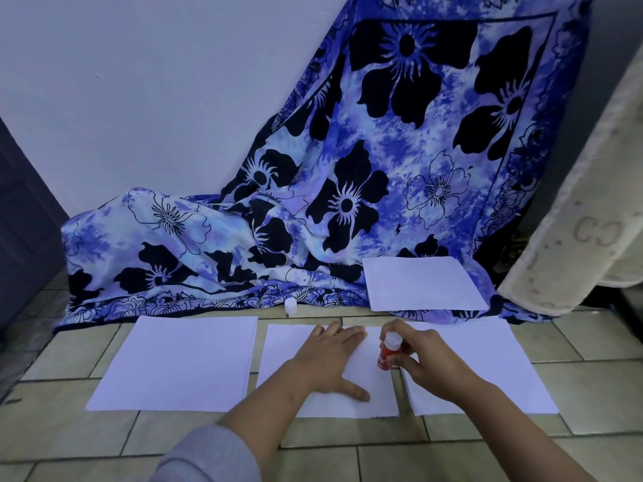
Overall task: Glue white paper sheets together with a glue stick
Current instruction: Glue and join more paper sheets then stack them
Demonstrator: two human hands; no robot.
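Three lots of white paper lie in a row on the beige tiled floor (452, 457): a white paper stack (181, 363) at left, a single white paper sheet (313, 408) in the middle, another white paper sheet (494, 363) at right. The left hand (327, 360) lies flat on the middle sheet; the right hand (426, 363) holds a red glue stick (387, 353) between the middle and right sheets. Behind the row, a small white cap (291, 305) stands beside the blue flowered cloth (400, 151), on which a fourth white paper sheet (422, 283) rests.
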